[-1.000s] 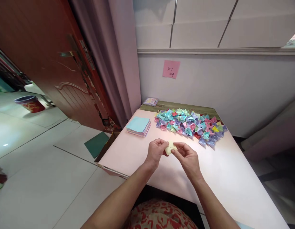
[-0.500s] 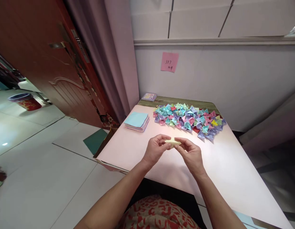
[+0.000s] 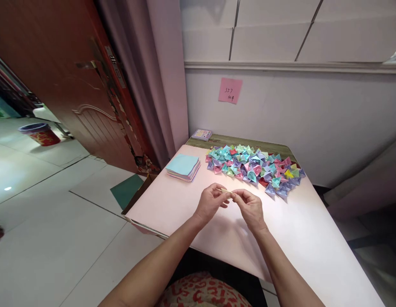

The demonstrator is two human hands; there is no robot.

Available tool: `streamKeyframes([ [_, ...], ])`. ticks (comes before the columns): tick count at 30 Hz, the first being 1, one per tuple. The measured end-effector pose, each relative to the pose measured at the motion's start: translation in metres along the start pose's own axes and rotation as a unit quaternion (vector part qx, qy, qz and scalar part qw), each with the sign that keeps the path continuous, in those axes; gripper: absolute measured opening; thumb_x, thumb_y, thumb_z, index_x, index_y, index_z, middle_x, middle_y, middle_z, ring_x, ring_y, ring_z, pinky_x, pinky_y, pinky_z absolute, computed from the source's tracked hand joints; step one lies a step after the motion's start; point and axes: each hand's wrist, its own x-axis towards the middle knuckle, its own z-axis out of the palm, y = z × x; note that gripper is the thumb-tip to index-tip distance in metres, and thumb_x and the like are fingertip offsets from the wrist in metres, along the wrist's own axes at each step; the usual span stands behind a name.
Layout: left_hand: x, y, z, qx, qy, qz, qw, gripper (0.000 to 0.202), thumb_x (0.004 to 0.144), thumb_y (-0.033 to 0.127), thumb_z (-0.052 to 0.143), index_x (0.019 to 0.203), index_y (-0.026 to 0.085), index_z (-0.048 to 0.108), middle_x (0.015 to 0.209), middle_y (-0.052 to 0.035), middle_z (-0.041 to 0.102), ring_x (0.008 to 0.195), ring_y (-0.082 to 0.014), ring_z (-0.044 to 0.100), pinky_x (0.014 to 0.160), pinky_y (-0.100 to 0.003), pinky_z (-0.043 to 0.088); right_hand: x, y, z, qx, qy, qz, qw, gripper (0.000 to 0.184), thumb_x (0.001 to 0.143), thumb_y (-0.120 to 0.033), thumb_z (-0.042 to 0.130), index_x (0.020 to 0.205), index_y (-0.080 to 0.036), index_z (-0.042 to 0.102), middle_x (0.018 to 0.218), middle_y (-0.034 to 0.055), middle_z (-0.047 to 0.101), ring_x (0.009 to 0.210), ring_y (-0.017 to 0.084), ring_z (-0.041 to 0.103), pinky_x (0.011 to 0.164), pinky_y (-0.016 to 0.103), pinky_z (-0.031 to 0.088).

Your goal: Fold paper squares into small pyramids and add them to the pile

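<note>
Both hands meet above the pale pink tabletop (image 3: pixel 172 209), pinching a small folded piece of pale yellow paper (image 3: pixel 224 190). My left hand (image 3: pixel 211 201) grips it from the left, thumb along the near side. From the right, my right hand (image 3: pixel 250 207) closes thumb and fingers on it. Only a sliver of the yellow paper shows; fingers hide the rest. Beyond the hands spreads a pile of small folded paper boats (image 3: pixel 251 175) in blue, purple, pink, green, red and yellow. A stack of square paper sheets (image 3: pixel 182 166), light blue on top, lies to the left.
A small printed pack (image 3: pixel 202 134) sits at the table's back left corner. A pink note (image 3: pixel 230 90) is stuck to the wall. A green sheet (image 3: pixel 126 192) is beside the table's left edge. Further left are a red door (image 3: pixel 70 85) and a bin (image 3: pixel 41 134).
My hands have drawn closer together, and the yellow paper, earlier seen as a wider boat-like shape, is now mostly covered by my fingers. The view has tilted slightly.
</note>
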Motion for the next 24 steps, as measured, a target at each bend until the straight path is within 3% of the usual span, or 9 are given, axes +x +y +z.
streamKeyframes([
  [3,0.009,-0.017,0.002,-0.039,0.015,-0.058,0.997,0.036,0.071,0.047,0.073,0.073,0.013,0.060,0.067,-0.0052,0.065,0.056,-0.0148,0.062,0.053,-0.027,0.051,0.009,0.020,0.005,0.078,0.000,0.060,0.995,0.029,0.071,-0.047,0.075,0.078,-0.019,0.072,0.071,0.0020,0.068,0.065,0.016,0.059,0.065,0.031,0.050],
  [5,0.013,-0.025,0.002,-0.028,0.030,-0.061,0.997,0.033,0.071,0.043,0.072,0.068,0.014,0.058,0.062,-0.0029,0.062,0.051,-0.0119,0.057,0.049,-0.024,0.047,0.013,0.031,0.006,0.126,-0.015,0.111,0.986,0.032,0.067,-0.048,0.078,0.078,-0.018,0.072,0.070,0.0013,0.067,0.064,0.015,0.059,0.065,0.030,0.050],
  [8,0.020,-0.031,-0.001,0.030,0.031,-0.057,0.997,0.024,0.070,0.033,0.069,0.063,0.015,0.055,0.053,0.0026,0.054,0.046,-0.0085,0.049,0.045,-0.020,0.038,0.016,0.042,0.003,0.167,-0.064,0.176,0.968,0.039,0.065,-0.048,0.079,0.092,-0.020,0.072,0.077,0.0012,0.068,0.065,0.015,0.059,0.061,0.029,0.050],
  [10,0.023,-0.033,-0.003,0.065,0.014,-0.058,0.996,0.021,0.069,0.028,0.068,0.059,0.016,0.054,0.052,0.0044,0.051,0.047,-0.0076,0.046,0.046,-0.019,0.036,0.019,0.047,0.000,0.155,-0.081,0.174,0.969,0.041,0.066,-0.048,0.079,0.093,-0.018,0.072,0.072,0.0004,0.065,0.060,0.013,0.055,0.055,0.026,0.046],
  [14,0.030,-0.036,-0.002,0.065,0.010,-0.070,0.995,0.013,0.065,0.022,0.070,0.063,0.014,0.060,0.058,0.0034,0.056,0.053,-0.0077,0.048,0.052,-0.019,0.037,0.022,0.055,-0.004,0.131,-0.072,0.123,0.981,0.034,0.068,-0.048,0.077,0.073,-0.015,0.068,0.056,-0.0027,0.055,0.051,0.010,0.045,0.049,0.024,0.037],
  [19,0.032,-0.046,0.014,-0.059,0.069,-0.111,0.990,0.023,0.064,0.030,0.077,0.067,0.014,0.062,0.058,0.0018,0.058,0.055,-0.0097,0.054,0.054,-0.021,0.041,0.021,0.059,-0.005,0.122,-0.025,0.093,0.988,0.030,0.075,-0.046,0.073,0.072,-0.017,0.064,0.057,-0.0038,0.054,0.055,0.011,0.047,0.054,0.024,0.038],
  [24,0.031,-0.051,0.023,-0.210,0.114,-0.163,0.957,0.029,0.062,0.031,0.082,0.077,0.011,0.067,0.062,-0.0016,0.063,0.056,-0.0111,0.058,0.055,-0.023,0.048,0.021,0.058,-0.007,0.162,-0.018,0.112,0.980,0.030,0.075,-0.048,0.072,0.079,-0.019,0.069,0.066,-0.0011,0.061,0.062,0.014,0.055,0.061,0.026,0.046],
])
